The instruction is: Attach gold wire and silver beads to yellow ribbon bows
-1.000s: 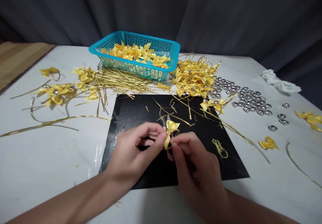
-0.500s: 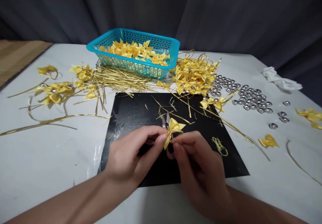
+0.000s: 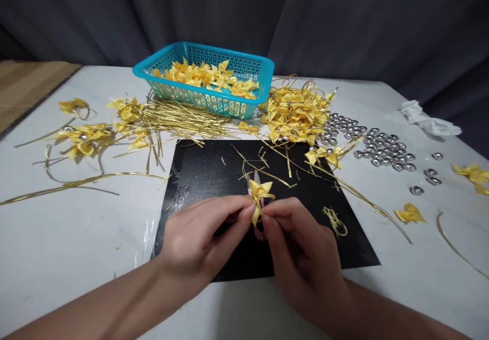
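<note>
Above a black mat (image 3: 198, 172), a yellow ribbon bow (image 3: 260, 188) is pinched between the thumb and forefinger of my left hand (image 3: 202, 233). My right hand (image 3: 305, 253) is closed at the bow's lower right side, its thumb and forefinger pressed together; what they grip is too small to make out. Small scissors (image 3: 260, 234) lie on the mat behind the bow, partly hidden by it and my fingers. A tangle of yellow thread (image 3: 335, 221) and thin gold cord scraps rest on the mat.
A blue basket (image 3: 229, 98) of yellow bows stands at the back. Gold cords (image 3: 179, 118) lie before it, with a bow pile (image 3: 298, 111) and silver beads (image 3: 385, 149) to the right. More bows (image 3: 86, 139) lie left. A white cloth (image 3: 430, 120) is at the far right.
The yellow bow has turned between my fingers, so its loops now point more upward. My left fingertips have shifted slightly; both hands stay nearly in place.
</note>
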A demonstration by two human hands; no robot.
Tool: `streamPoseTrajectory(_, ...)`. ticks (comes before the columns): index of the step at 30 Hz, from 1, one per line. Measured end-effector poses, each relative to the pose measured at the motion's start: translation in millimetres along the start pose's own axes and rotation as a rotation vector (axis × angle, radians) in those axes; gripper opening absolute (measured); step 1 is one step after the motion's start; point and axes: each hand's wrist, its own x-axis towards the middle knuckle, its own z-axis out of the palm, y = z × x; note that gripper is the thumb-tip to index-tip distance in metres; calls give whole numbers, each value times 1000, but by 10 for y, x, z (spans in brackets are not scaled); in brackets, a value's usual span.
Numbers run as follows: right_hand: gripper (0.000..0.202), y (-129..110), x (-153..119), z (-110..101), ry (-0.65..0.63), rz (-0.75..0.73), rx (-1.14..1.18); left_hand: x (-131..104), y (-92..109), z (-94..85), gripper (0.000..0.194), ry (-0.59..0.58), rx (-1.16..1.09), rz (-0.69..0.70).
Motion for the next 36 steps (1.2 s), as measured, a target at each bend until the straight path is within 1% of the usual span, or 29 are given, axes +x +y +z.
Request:
streamPoseTrajectory(5,14,3,-15,-12,-2,-9,0,-26,-7,-32,18,-54,-20,74)
streamPoseTrajectory(7,15,-6,-20,-17,-3,-11,-2,-36,0,-47,19,-87,2,118)
streamPoseTrajectory(9,16,-15,-21,-15,8,-13,12,-39,8,-57,18,-94,35,156)
streamPoseTrajectory(12,17,-16,-10,1,3,-18,71,-27,7,-62,13,-33,44,213)
streamPoseTrajectory(16,15,-3,24,25,-45,-8,141,1,-19,-78,8,46,-8,312)
streamPoseTrajectory(22,18,-7,52,14,-49,9,55,26,-20,-125,7,35,-16,384)
streamPoseTrajectory(25,20,-6,46,3,-85,27,73,13,-15,-111,12,36,-30,361)
streamPoseTrajectory(28,23,1,39,2,-120,66,78,-7,-19,-81,15,62,-42,329)
streamPoseTrajectory(32,24,11,40,5,-138,101,78,-6,-18,-74,15,63,-43,317)
streamPoseTrajectory(36,26,3,42,-4,-145,102,76,-1,-27,-70,15,64,-42,312)
